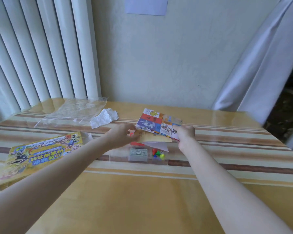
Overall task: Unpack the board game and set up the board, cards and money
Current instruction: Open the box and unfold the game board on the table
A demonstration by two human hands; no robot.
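With the box [41,156] already emptied and lying at the left of the desk [142,200], the right hand [184,134] pinches the folded board [157,124] while the left hand [123,135], fingers loosely curled, touches its edge above the money [138,152] and pawns [157,153], so unfolding and sorting remain.

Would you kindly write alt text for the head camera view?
Two bare hands lift a folded colourful game board above a clear tray of play money and small pawns on a striped table; the yellow game box lies at left.
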